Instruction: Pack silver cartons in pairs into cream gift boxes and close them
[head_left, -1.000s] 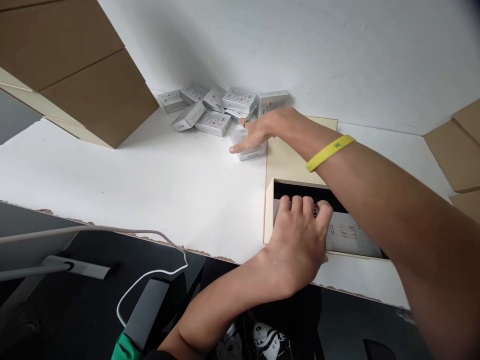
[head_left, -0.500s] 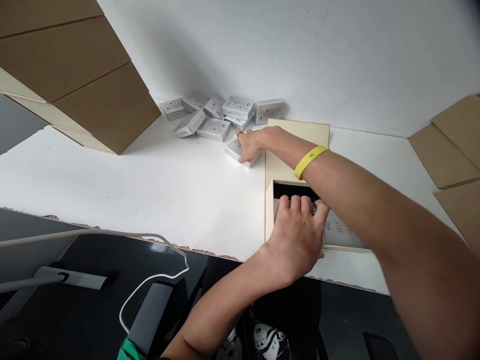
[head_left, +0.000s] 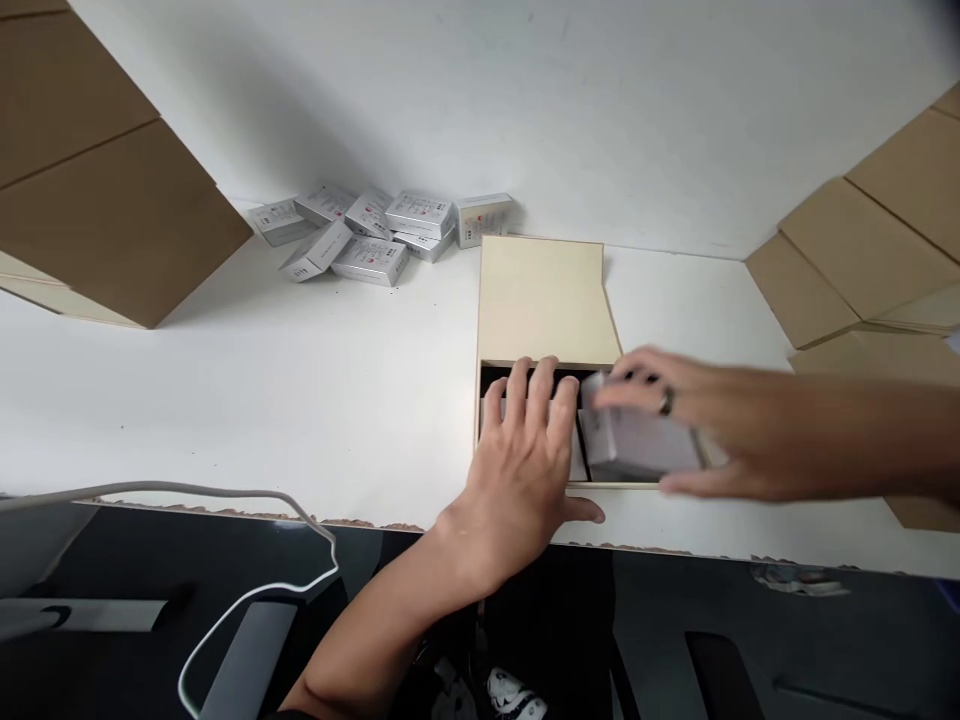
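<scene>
An open cream box (head_left: pixel 541 300) lies near the table's front edge, its flap folded back toward the wall. My left hand (head_left: pixel 517 470) rests over the left part of the box, fingers apart on the contents, thumb at the front rim. On the right, my right hand (head_left: pixel 675 420), blurred and wearing a ring, grips a silver-grey small box (head_left: pixel 637 440) over the right part of the cream box. How deep that small box sits is unclear. Several silver small boxes (head_left: pixel 371 260) lie in a loose pile by the wall.
Large brown boxes (head_left: pixel 105 210) stand at the left, and more brown boxes (head_left: pixel 866 250) at the right. A white cable (head_left: pixel 247 490) runs along the front left of the white table (head_left: pixel 300 400).
My right hand has moved from beside the pile to the right part of the cream box, with a silver small box. The view has shifted to the right. My left hand remains over the box.
</scene>
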